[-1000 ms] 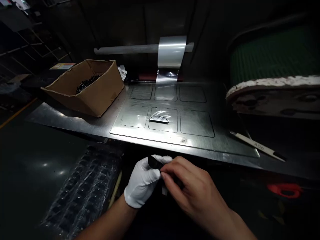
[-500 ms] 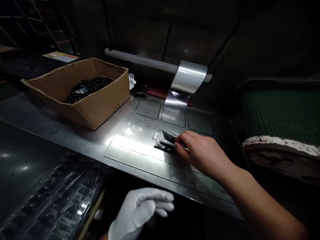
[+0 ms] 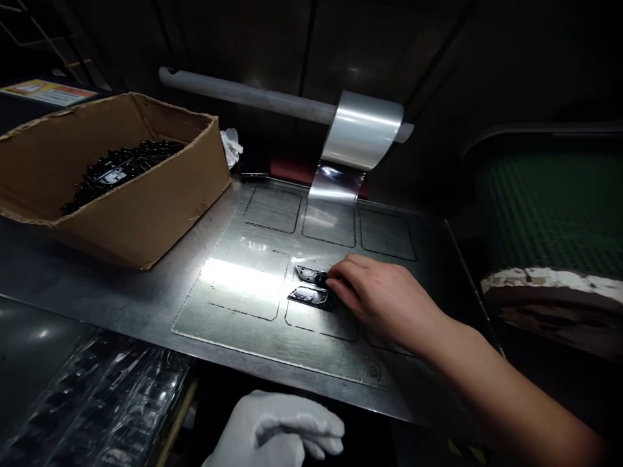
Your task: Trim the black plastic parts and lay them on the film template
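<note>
My bare right hand (image 3: 367, 282) is at the middle of the metal work surface, its thumb and fingers pinched on the right end of a glossy black plastic part (image 3: 311, 275). A second, similar black part (image 3: 309, 296) lies just in front of it, with its right end close under my fingers. Whether the hand also touches that one is hidden. In a white glove, my left hand (image 3: 287, 428) hovers below the front edge of the surface. Its fingers are stretched and slightly curved, the thumb apart from them, and I see nothing in it.
On the left stands a cardboard box (image 3: 146, 207) with many black parts (image 3: 117, 172) inside. A roll of clear film (image 3: 365, 130) hangs on a grey bar (image 3: 243, 94) behind. Clear plastic trays (image 3: 111, 395) sit at lower left, a green ribbed container (image 3: 559, 214) on the right.
The view has shifted, putting the box further left. The two black parts, tilted before, now lie flatter, with my right hand still at their right ends. My left hand sits slightly lower in view.
</note>
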Available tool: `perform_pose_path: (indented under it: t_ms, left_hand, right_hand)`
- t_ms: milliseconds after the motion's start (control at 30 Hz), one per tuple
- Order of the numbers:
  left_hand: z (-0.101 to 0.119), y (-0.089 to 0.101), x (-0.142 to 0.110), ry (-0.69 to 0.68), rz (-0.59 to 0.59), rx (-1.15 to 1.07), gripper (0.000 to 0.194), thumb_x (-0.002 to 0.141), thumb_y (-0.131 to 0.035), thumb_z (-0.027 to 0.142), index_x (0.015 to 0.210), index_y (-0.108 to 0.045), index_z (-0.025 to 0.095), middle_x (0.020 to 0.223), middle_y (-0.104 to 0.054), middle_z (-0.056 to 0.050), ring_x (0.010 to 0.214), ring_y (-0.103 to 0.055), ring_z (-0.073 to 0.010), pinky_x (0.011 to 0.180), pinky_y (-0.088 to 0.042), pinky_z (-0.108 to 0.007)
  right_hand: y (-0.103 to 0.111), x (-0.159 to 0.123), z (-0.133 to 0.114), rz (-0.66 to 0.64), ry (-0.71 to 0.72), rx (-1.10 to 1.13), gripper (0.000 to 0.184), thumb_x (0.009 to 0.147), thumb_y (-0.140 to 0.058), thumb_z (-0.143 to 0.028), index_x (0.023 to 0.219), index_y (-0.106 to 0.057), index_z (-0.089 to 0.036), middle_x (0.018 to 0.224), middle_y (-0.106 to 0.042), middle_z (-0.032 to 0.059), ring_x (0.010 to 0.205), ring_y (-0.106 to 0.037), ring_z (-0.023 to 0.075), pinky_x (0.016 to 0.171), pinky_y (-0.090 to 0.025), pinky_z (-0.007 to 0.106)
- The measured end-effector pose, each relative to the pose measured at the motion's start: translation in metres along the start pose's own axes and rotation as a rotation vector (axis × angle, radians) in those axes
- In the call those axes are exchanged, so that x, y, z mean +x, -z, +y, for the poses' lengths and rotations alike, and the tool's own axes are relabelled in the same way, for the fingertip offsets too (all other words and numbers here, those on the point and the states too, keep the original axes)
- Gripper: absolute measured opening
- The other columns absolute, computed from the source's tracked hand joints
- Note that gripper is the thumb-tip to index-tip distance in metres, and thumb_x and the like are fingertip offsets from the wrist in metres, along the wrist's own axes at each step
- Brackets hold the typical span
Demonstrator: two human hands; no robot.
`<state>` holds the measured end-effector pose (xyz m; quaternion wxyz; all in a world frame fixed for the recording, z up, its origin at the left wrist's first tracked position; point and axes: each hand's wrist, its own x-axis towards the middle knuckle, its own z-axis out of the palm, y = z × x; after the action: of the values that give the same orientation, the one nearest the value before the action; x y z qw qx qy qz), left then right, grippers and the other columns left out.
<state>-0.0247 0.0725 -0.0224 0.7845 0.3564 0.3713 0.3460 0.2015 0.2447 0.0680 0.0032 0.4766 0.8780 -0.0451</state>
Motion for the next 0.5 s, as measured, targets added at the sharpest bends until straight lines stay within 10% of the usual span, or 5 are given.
perform_pose_path:
  t_ms: [300,500]
  left_hand:
    - [0.065,0.001,0.000,-0.397,0.101,0.258,0.034,0.096,-0.069,0.062,0.098,-0.088,0.034,0.093,-0.083,-0.009,0.089,-0.080,-0.0347,0.083,-0.069,-0.050]
    - [0.093,0.021,-0.010,-0.489,0.309,0.567,0.032,0.094,-0.071,0.061,0.091,-0.088,0.034,0.094,-0.084,-0.006,0.087,-0.082,-0.0340,0.079,-0.071,-0.046]
  right_hand:
    - [-0.039,-0.210,0.058,0.417,-0.466,0.130,0.033,0.105,-0.057,-0.049,0.130,-0.066,-0.031,0.126,-0.070,0.0096,0.114,-0.068,0.0328,0.091,-0.054,0.047]
    - [-0.071,-0.254,0.092,0.411,-0.542,0.101,0.038,0.105,-0.052,-0.050,0.124,-0.075,-0.027,0.118,-0.072,0.0104,0.108,-0.072,0.0321,0.092,-0.058,0.050]
